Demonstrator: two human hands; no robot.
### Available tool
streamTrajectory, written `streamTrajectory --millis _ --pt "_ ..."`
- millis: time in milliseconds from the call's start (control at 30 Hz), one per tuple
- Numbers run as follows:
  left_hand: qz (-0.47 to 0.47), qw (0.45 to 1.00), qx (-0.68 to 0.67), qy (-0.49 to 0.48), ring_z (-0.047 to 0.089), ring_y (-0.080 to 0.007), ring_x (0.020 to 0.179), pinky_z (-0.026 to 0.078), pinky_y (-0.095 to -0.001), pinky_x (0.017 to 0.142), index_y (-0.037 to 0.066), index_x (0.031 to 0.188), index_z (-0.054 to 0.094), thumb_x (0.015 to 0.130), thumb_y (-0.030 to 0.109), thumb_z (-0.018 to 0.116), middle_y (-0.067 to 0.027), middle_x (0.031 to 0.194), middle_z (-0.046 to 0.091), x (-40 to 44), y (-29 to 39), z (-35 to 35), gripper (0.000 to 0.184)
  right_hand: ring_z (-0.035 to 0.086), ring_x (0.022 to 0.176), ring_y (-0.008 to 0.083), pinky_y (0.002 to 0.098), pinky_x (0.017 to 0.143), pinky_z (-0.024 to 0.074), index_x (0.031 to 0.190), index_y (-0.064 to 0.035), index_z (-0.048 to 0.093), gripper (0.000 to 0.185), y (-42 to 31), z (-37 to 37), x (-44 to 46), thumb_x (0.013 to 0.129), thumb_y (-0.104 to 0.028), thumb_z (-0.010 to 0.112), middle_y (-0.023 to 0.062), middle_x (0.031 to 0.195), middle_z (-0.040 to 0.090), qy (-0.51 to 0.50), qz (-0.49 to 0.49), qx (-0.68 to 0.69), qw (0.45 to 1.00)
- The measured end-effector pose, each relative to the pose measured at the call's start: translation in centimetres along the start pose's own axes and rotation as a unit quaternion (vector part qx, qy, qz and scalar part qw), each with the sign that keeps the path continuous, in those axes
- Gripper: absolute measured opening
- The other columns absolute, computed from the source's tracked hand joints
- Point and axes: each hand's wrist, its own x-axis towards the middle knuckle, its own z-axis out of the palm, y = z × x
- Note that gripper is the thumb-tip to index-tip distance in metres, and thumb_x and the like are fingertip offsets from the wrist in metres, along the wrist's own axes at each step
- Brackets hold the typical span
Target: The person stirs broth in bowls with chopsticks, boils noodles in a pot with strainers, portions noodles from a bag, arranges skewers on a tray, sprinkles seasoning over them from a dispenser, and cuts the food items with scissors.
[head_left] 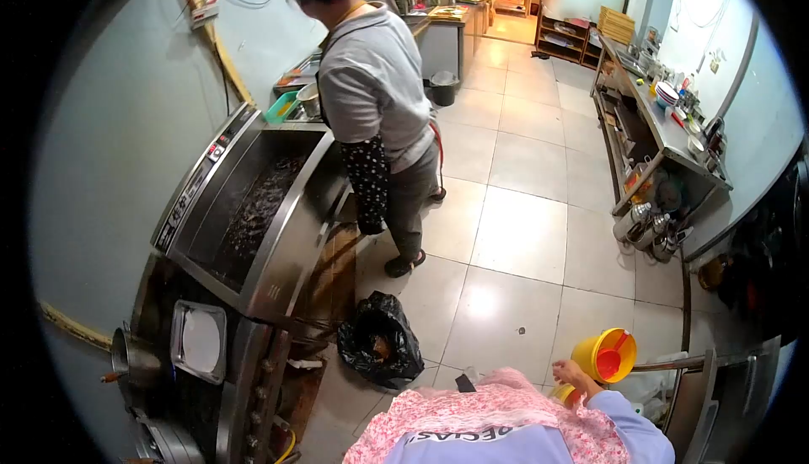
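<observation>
One round, smooth yellow bucket (584, 351) beside the right hand (575, 375)

Dark lettering (497, 435) on the wearer's lavender shirt (480, 452) seems to read "ECIAS", its beginning unclear beside the pink floral cloth (472, 403). Markings on the steel appliance's control panel (184, 200) are too small to read.

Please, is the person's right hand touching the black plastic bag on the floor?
Apart. In the head view, floor tiles show plainly between the right hand and the black plastic bag.
</observation>
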Motion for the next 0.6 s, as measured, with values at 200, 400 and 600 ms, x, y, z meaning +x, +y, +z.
streamTrajectory --millis 200,400,600 --pt "-0.012 0.999 0.042 0.020 0.062 -0.0235 0.082 0.053 -0.0369 0.070 0.004 0.112 0.048 0.093 0.044 0.044 -0.0116 0.094 0.063 3.1 4.3 9.7 0.044 0.061 0.072 0.0192 0.0320 0.058 0.0526 0.121 -0.0024 0.054 0.039 -6.3 -5.4 5.6 0.085 -0.018 0.053 0.0103 0.088 0.062 0.025 -0.016 0.042 0.999" --pt "-0.007 0.993 0.046 0.112 0.062 -0.0241 0.078 0.052 -0.0388 0.068 0.004 0.107 0.050 0.093 0.044 0.043 -0.0119 0.090 0.063 8.4 11.3 11.5 0.044 0.060 0.070 0.0172 0.0300 0.058 0.0514 0.122 -0.0017 0.051 0.038 -10.4 -16.0 12.6 0.087 -0.015 0.051 0.0093 0.086 0.062 0.044 -0.038 -0.013 0.998" --pt "0.034 0.999 0.031 0.006 0.062 -0.0241 0.075 0.052 -0.0392 0.067 0.011 0.111 0.050 0.091 0.048 0.047 -0.0104 0.089 0.062 23.0 23.1 28.5 0.042 0.059 0.063 0.0207 0.0329 0.052 0.0503 0.116 -0.0026 0.052 0.029 -13.2 -26.3 14.8 0.089 -0.013 0.048 0.0093 0.077 0.059 0.218 0.047 0.235 0.946"
